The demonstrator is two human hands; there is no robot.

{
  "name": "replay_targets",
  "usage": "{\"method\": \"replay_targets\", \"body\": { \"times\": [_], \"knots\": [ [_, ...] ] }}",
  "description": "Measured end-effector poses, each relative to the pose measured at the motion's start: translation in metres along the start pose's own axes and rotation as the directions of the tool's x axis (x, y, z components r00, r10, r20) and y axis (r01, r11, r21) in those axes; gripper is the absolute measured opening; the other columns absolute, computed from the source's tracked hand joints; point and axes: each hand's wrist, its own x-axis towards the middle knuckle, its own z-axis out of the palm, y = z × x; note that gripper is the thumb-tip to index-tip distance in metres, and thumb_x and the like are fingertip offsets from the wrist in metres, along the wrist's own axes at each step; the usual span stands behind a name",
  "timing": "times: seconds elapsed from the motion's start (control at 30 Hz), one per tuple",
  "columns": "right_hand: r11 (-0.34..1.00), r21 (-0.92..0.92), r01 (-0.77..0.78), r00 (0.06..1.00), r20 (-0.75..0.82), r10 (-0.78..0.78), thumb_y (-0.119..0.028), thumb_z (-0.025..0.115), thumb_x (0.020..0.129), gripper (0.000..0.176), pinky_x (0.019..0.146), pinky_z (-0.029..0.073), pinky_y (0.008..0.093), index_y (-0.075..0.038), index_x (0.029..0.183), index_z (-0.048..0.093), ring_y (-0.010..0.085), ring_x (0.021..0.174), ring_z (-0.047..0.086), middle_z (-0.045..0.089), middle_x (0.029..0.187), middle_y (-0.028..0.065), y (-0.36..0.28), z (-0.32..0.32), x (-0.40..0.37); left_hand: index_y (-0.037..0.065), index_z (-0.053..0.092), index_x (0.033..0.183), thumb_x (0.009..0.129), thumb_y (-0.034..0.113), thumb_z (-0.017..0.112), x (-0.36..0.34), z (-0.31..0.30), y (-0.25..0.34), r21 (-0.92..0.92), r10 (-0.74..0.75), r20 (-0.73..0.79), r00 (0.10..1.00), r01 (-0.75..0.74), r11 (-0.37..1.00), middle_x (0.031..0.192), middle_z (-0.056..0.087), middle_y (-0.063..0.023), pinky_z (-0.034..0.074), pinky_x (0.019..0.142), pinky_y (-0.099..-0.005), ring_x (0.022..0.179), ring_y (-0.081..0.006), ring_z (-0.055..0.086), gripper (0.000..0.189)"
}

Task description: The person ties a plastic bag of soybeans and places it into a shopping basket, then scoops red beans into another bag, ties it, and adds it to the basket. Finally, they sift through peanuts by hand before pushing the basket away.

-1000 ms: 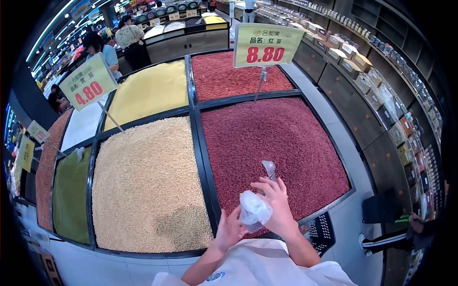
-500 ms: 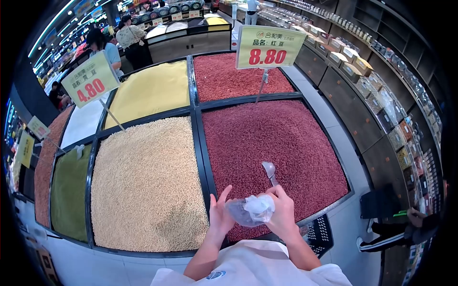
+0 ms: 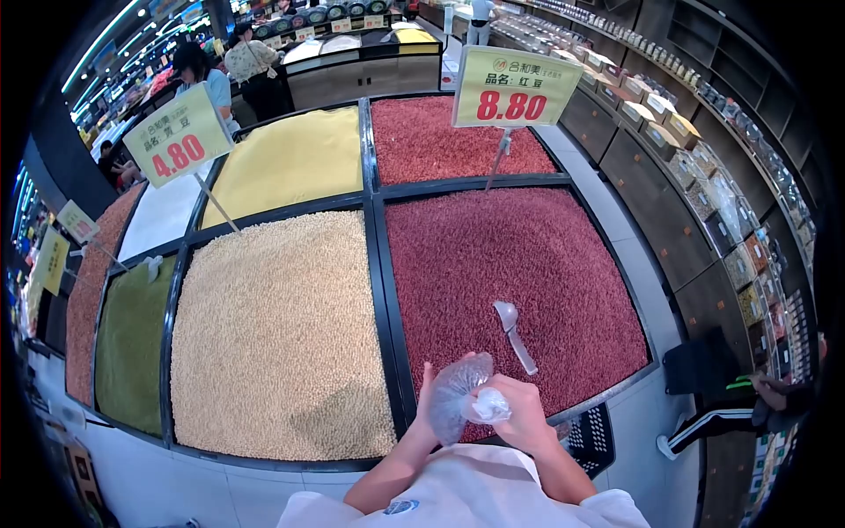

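Note:
A clear plastic bag (image 3: pixel 453 400) with small dark contents that I cannot make out is between my hands, over the near edge of the red bean bin. My right hand (image 3: pixel 525 418) is closed round its gathered neck, and a white crumpled end (image 3: pixel 491 406) of the bag sticks out of the fist. My left hand (image 3: pixel 422 424) cups the bag from the left, its fingers partly hidden behind the plastic. Beyond the hands, a clear plastic scoop (image 3: pixel 515 336) lies on the red beans (image 3: pixel 502 255), touched by neither hand.
Pale soybeans (image 3: pixel 282 334) fill the bin to the left, with green beans (image 3: pixel 134 343) farther left. Price signs (image 3: pixel 517 88) stand on sticks. A black basket (image 3: pixel 590 440) sits low at right. Several people are around, one at right with a striped trouser leg (image 3: pixel 713 427).
The bag has turned up and left against my left hand, which was apart from it with spread fingers. My right hand has come down from the scoop's handle end, still gripping the neck.

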Motion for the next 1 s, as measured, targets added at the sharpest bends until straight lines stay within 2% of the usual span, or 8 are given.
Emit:
{"method": "replay_targets", "body": {
  "times": [0.23,0.4,0.47,0.5,0.57,0.63,0.73,1.0],
  "knots": [
    [0.964,-0.249,-0.097,0.989,-0.134,0.065,0.006,0.063,0.069,0.029,0.068,0.053,0.0395,-0.003,0.096,0.068,0.0339,0.078,0.065,0.064,0.087,0.0136,0.011,0.001,0.011,0.013,0.044,0.138,0.094,0.065,0.030,-0.015,-0.023,0.022,0.076,0.102,-0.128,0.987,-0.092,0.993,0.118,0.063,-0.0164,0.039,0.102,-0.0506,0.116,-0.0315,0.056,0.069],
    [0.994,-0.106,-0.027,0.998,-0.067,0.020,0.006,0.063,0.069,0.029,0.068,0.052,0.0367,-0.003,0.096,0.068,0.0315,0.078,0.066,0.064,0.084,0.0130,0.007,0.008,0.018,0.015,0.035,0.144,0.095,0.066,0.020,-0.031,-0.030,-0.007,-0.087,-0.254,0.095,0.963,0.262,0.961,0.129,0.058,-0.0130,0.037,0.104,-0.0447,0.121,-0.0244,0.053,0.072],
    [0.999,-0.034,-0.031,0.999,0.018,0.032,0.003,0.065,0.072,0.026,0.068,0.052,0.0340,-0.002,0.097,0.068,0.0296,0.077,0.066,0.064,0.083,0.0133,0.009,0.006,0.012,0.013,0.038,0.140,0.094,0.067,0.022,-0.029,-0.025,-0.023,-0.172,-0.282,-0.069,0.957,0.267,0.948,0.126,0.056,-0.0119,0.043,0.093,-0.0410,0.111,-0.0236,0.055,0.073],
    [1.000,0.011,-0.027,0.999,0.032,0.026,0.001,0.066,0.072,0.025,0.068,0.052,0.0338,-0.002,0.096,0.068,0.0294,0.077,0.066,0.065,0.083,0.0133,0.009,0.005,0.009,0.012,0.041,0.137,0.095,0.067,0.020,-0.026,0.001,-0.020,-0.118,-0.277,-0.274,0.921,0.254,0.960,0.117,0.060,-0.0120,0.049,0.082,-0.0372,0.099,-0.0238,0.059,0.073],
    [0.994,0.103,-0.022,0.998,0.061,0.016,-0.001,0.068,0.073,0.023,0.068,0.051,0.0333,-0.001,0.096,0.068,0.0290,0.077,0.066,0.065,0.083,0.0133,0.006,0.003,0.002,0.010,0.040,0.139,0.094,0.068,0.022,-0.018,0.000,-0.022,0.540,-0.013,-0.020,1.000,0.021,0.842,0.126,0.055,-0.0127,0.048,0.090,-0.0392,0.111,-0.0259,0.055,0.075],
    [0.995,0.103,-0.015,0.997,0.073,0.008,-0.001,0.067,0.075,0.020,0.067,0.051,0.0333,-0.001,0.095,0.069,0.0287,0.077,0.066,0.066,0.082,0.0131,0.013,0.002,-0.007,0.009,0.037,0.142,0.094,0.067,0.026,-0.010,0.000,-0.016,0.516,-0.020,0.137,0.990,-0.054,0.855,0.134,0.051,-0.0132,0.045,0.098,-0.0413,0.120,-0.0275,0.051,0.076],
    [0.989,0.106,-0.103,0.994,0.036,0.099,0.001,0.064,0.076,0.020,0.069,0.051,0.0348,0.000,0.095,0.069,0.0294,0.076,0.066,0.067,0.082,0.0131,0.014,0.001,-0.018,0.010,0.027,0.148,0.092,0.061,0.043,-0.004,0.011,0.002,-0.117,-0.155,0.131,0.979,0.171,0.978,0.145,0.041,-0.0134,0.039,0.107,-0.0436,0.129,-0.0282,0.046,0.077],
    [0.941,-0.182,-0.286,0.932,-0.280,0.229,0.007,0.059,0.074,0.033,0.073,0.052,0.0395,0.000,0.105,0.064,0.0338,0.083,0.064,0.066,0.089,0.0172,0.057,0.014,-0.035,0.009,0.032,0.146,0.077,0.018,0.074,-0.017,0.001,-0.006,0.106,-0.051,-0.065,0.997,0.058,0.993,0.140,0.046,-0.0121,0.043,0.104,-0.0410,0.124,-0.0248,0.050,0.081]
  ]
}}
